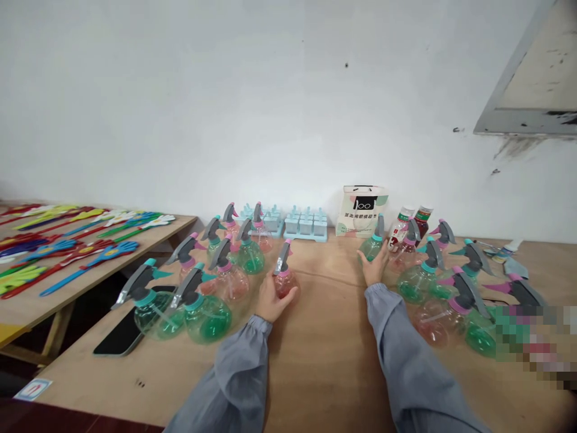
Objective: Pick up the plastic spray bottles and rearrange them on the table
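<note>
My left hand (pixel 272 302) is closed around the round body of a pink spray bottle (pixel 287 284), its grey trigger head standing up above my fingers. Farther back on the right, my right hand (pixel 375 267) grips a green spray bottle (pixel 370 248), thumb on its left side. Both bottles are upright at the tabletop; their bases are partly hidden. Left of my left hand stand several more pink and green spray bottles, among them a green one (pixel 208 319) in front. Another group stands right of my right hand, including a pink one (pixel 436 322).
Light-blue ice-pop moulds (pixel 306 225) and a printed paper bag (pixel 362 213) stand by the wall. Two labelled bottles (pixel 400 228) are behind the right group. A black phone (pixel 119 334) lies at the left. Colourful hand-shaped clappers (pixel 108 255) cover another table (pixel 67 293).
</note>
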